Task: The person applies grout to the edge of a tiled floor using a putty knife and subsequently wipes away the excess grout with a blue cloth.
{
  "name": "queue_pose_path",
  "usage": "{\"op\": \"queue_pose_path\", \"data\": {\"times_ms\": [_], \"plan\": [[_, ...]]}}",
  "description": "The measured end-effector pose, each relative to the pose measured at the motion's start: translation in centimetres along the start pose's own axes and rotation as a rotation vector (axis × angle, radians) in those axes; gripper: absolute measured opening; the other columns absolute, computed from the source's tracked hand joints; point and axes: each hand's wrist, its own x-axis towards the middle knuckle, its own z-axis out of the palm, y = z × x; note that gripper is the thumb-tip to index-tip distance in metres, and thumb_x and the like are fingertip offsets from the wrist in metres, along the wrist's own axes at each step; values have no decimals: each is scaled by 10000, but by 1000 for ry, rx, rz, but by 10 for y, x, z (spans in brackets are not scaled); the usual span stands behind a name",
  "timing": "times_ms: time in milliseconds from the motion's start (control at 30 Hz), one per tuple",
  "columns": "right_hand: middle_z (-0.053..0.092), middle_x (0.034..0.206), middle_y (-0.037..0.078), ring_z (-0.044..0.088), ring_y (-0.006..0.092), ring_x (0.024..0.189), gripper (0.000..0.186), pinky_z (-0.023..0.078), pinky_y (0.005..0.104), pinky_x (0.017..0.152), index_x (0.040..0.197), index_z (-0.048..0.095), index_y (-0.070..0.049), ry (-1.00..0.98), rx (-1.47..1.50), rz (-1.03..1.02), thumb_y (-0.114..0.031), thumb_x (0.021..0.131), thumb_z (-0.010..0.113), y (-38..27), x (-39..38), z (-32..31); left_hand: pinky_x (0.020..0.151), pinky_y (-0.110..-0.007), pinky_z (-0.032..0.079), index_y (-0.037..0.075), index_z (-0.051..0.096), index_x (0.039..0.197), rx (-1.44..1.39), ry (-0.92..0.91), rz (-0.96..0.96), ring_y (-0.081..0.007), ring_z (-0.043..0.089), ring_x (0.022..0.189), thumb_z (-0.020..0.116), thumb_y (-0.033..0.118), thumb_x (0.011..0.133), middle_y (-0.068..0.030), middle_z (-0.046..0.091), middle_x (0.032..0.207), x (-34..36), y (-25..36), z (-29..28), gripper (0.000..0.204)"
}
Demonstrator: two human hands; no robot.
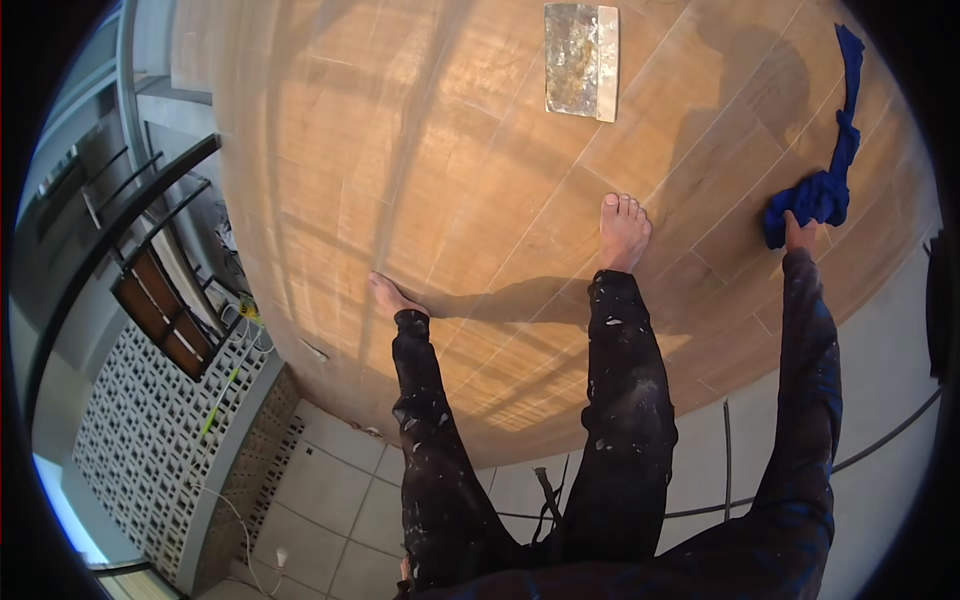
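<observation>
Brown floor (480,180) underlies one blue cloth (824,196) in right fingers (791,219).

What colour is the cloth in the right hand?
The cloth is deep blue; it shows best in the head view.

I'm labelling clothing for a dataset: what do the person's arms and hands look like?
A long dark sleeve with blue patches runs down to the right hand, which wears no glove. Only a sliver of the left hand shows, too little to describe.
</observation>
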Motion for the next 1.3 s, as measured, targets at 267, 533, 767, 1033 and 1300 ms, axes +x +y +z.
{"op": "queue_pose_path", "data": {"times_ms": [267,533,767,1033,1300], "plan": [[687,1252,133,641,231,1131,572,475,366,1023,1340,614,41,-501,300,-110,-356,950,742,-224,-343,-88,827,-470,596,147,762,973,43,102,-407,-379,752,917,710,291,877,-168,780,930,-272,-295,-28,181],[666,1305,155,640,261,1195,580,485,410,1040,1361,596,39,-1263,274,-298,-461,1083,503,-531,-704,-205,831,-411,584,53,725,1039,-750,390,-374,-332,749,901,657,153,917,-180,760,932,-234,-420,-12,172],[641,1366,173,637,316,1225,586,496,463,1056,1417,559,2,-1746,215,-291,-470,1081,472,-613,-1068,-101,886,-431,557,77,639,1262,-2002,-179,89,-330,724,982,572,411,1057,-145,728,1221,-145,-455,-134,397],[611,1435,193,634,378,1260,602,507,522,1075,1481,517,-40,-2149,187,33,-481,1080,435,-641,-1425,29,987,-394,538,34,650,1292,-2446,483,551,-249,680,1111,619,433,1030,-115,712,1231,-123,-721,-261,479],[675,1064,111,724,384,1004,736,598,397,619,1290,575,-80,-2192,-329,233,-718,1042,302,-667,-1688,257,893,-407,618,73,687,1159,-3224,189,169,-226,745,943,617,469,1044,-98,750,1090,-125,-1015,-359,419]]}}
